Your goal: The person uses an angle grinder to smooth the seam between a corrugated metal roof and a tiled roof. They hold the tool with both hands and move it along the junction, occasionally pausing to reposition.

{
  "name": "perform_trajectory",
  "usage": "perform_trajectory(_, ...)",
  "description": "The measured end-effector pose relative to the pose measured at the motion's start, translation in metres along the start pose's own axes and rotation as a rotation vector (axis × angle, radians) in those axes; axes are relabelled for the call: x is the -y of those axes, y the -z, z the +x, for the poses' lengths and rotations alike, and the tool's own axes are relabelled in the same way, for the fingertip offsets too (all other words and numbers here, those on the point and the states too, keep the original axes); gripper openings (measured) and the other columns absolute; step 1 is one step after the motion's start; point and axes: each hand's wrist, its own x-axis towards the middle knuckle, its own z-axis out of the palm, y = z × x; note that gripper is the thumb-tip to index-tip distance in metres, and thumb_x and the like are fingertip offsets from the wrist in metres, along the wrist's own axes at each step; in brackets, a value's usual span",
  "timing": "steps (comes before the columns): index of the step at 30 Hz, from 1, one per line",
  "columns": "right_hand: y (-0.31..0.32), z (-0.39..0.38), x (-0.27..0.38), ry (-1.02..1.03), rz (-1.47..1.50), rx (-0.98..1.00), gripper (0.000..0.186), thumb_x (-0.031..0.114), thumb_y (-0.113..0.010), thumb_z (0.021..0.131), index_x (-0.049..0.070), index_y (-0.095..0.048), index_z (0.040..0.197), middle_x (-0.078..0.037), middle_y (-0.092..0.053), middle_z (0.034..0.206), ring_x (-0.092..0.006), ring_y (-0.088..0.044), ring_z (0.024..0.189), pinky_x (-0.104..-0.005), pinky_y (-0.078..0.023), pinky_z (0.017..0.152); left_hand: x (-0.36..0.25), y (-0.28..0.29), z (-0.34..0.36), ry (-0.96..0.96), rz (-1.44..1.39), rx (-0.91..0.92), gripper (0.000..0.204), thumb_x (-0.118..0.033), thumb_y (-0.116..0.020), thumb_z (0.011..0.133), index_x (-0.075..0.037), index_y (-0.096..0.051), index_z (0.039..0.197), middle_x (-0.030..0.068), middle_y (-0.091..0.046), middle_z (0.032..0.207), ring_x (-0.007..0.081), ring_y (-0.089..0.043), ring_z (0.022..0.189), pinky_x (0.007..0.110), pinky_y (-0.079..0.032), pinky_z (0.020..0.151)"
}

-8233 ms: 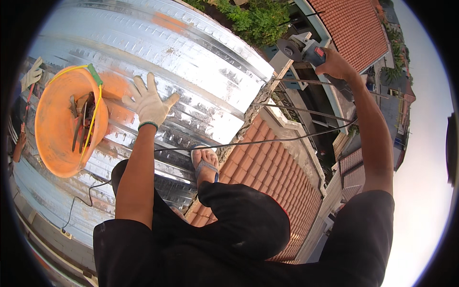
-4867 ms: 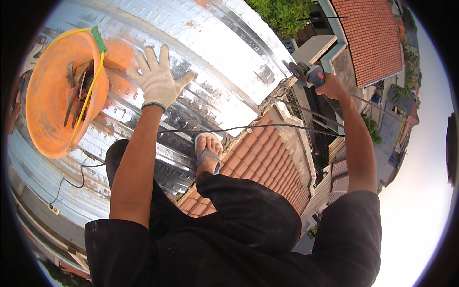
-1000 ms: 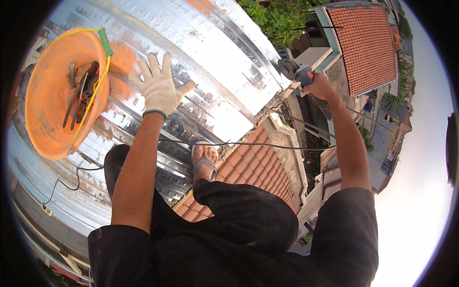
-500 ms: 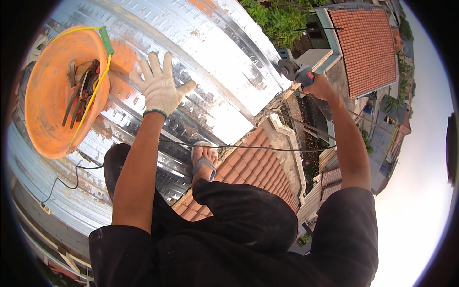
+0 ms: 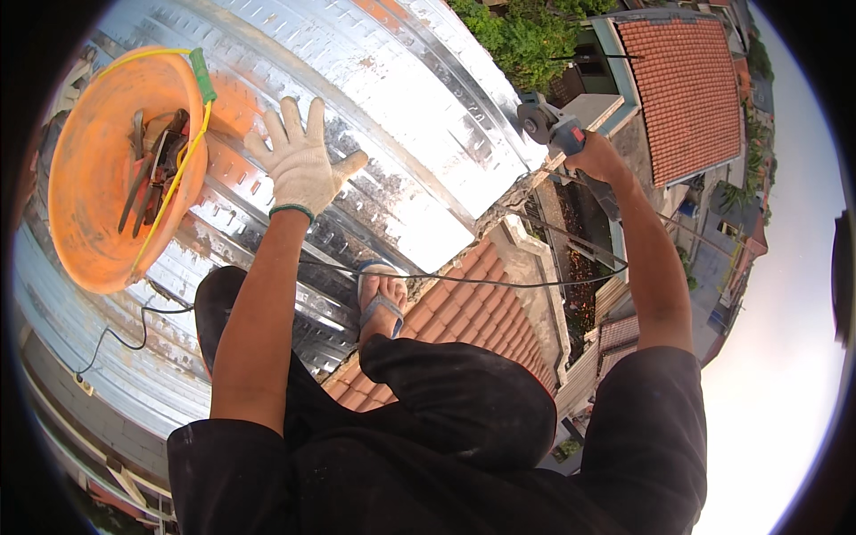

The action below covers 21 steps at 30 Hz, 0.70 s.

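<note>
My left hand (image 5: 303,169), in a cream knit work glove with a green cuff, lies spread on the corrugated metal sheet (image 5: 392,134). Its fingers point away from me and hold nothing. Out to the right, my bare right hand (image 5: 599,160) is wrapped round a grey angle grinder (image 5: 566,135). The grinder's dark disc (image 5: 533,123) is at the sheet's right edge; I cannot tell whether it touches. From the grinder side a black power cord (image 5: 499,283) runs left across my leg and under my left forearm.
An orange basin (image 5: 89,187) with a yellow rope (image 5: 169,201) and several hand tools (image 5: 153,174) stands at the left. My sandalled foot (image 5: 382,299) rests beside terracotta tiles (image 5: 473,308). Past the roof edge are a lower gap (image 5: 580,276), a tree (image 5: 517,45) and a neighbouring tiled roof (image 5: 678,89).
The grinder has tilted slightly, its disc shifting a little up and left. My left hand stays spread in nearly the same place, and the view has drifted slightly.
</note>
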Motion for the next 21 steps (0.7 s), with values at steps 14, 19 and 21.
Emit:
perform_trajectory(14,0.001,0.002,0.000,-0.016,-0.005,0.016,0.064,0.028,-0.086,0.067,-0.006,-0.075,0.120,-0.028,-0.078,0.113,-0.0429,-0.075,0.111,-0.0469,-0.059,0.097,-0.001,0.002,0.002,-0.001,0.006,0.006,0.110,-0.079,-0.074,0.085,-0.010,-0.042,0.164,0.0297,-0.040,0.166,0.0453,-0.033,0.150,0.074,-0.021,0.113)
perform_trajectory(19,0.002,0.007,0.001,-0.006,-0.008,0.033,0.069,0.027,-0.086,0.067,-0.007,-0.072,0.125,-0.030,-0.077,0.115,-0.0450,-0.074,0.114,-0.0469,-0.059,0.099,-0.001,0.004,0.002,0.010,0.001,0.017,0.109,-0.079,-0.074,0.085,-0.011,-0.043,0.164,0.0293,-0.040,0.166,0.0453,-0.032,0.151,0.074,-0.020,0.113)
perform_trajectory(21,0.000,0.005,0.000,0.009,-0.007,0.008,0.070,0.027,-0.086,0.067,-0.007,-0.072,0.126,-0.030,-0.077,0.116,-0.0454,-0.074,0.115,-0.0468,-0.059,0.099,-0.001,0.005,0.002,0.017,-0.007,0.026,0.109,-0.079,-0.075,0.084,-0.011,-0.044,0.163,0.0291,-0.040,0.166,0.0451,-0.032,0.151,0.074,-0.020,0.114)
